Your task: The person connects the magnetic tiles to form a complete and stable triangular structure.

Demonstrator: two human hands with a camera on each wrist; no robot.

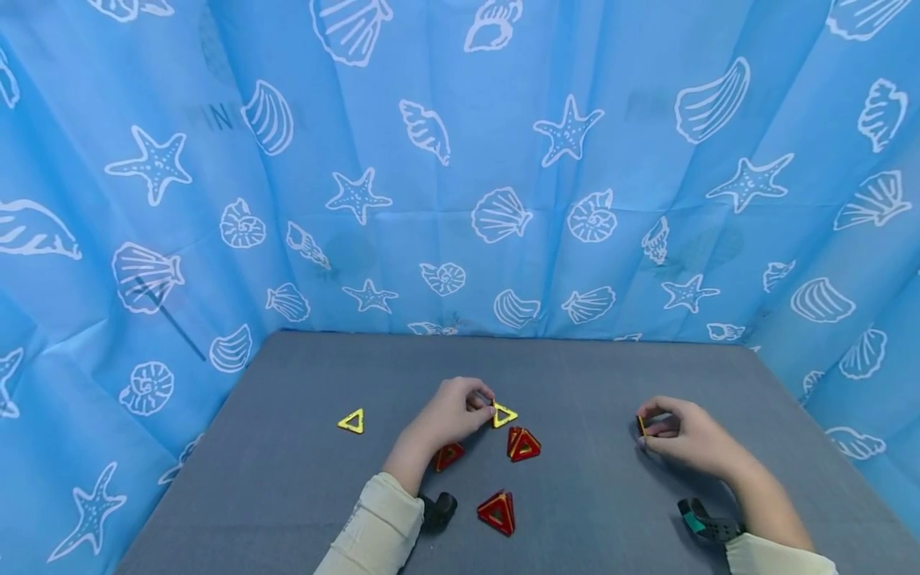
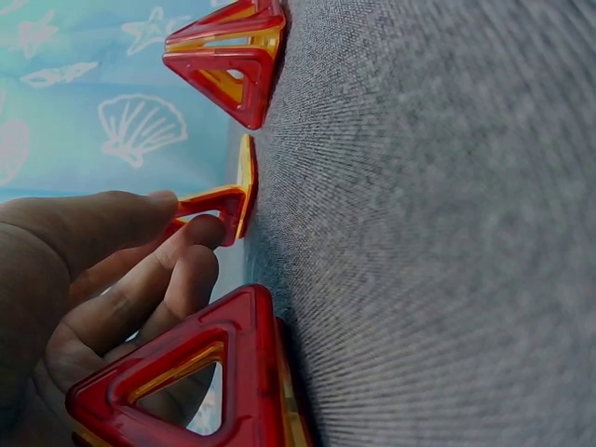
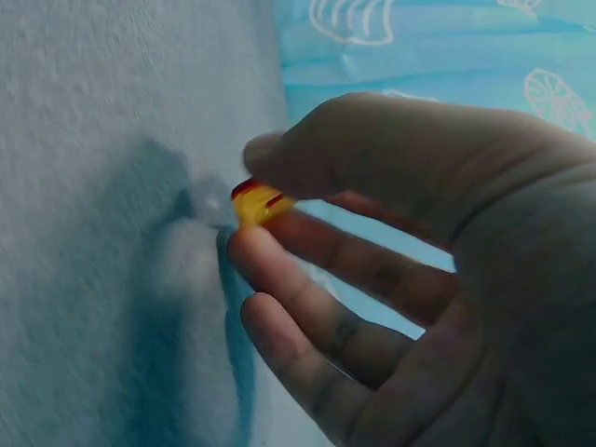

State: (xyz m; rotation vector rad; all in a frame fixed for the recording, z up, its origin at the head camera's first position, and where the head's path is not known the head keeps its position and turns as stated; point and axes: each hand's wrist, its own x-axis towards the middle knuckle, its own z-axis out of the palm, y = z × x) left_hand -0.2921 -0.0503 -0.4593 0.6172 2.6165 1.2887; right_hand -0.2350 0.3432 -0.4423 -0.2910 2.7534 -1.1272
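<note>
Near the middle of the table, my left hand (image 1: 454, 411) pinches a red-and-yellow triangular magnetic tile (image 2: 226, 207) between thumb and fingers. That tile stands on edge against a yellow triangular tile (image 1: 505, 414) lying flat on the cloth. Off to the right, my right hand (image 1: 683, 434) pinches another triangular tile (image 1: 642, 426), seen edge-on. In the right wrist view only a small yellow and red part of this tile (image 3: 259, 202) shows; the fingers hide the rest. Red pyramid-like tile shapes stand beside the left hand, one (image 1: 524, 445) in front and one (image 1: 449, 456) partly behind the wrist.
Another red tile pyramid (image 1: 497, 513) stands nearer the table's front. A lone yellow triangle tile (image 1: 351, 421) lies to the left. Grey cloth covers the table (image 1: 582, 495), and a blue shell-print curtain (image 1: 446, 200) hangs along its back and sides.
</note>
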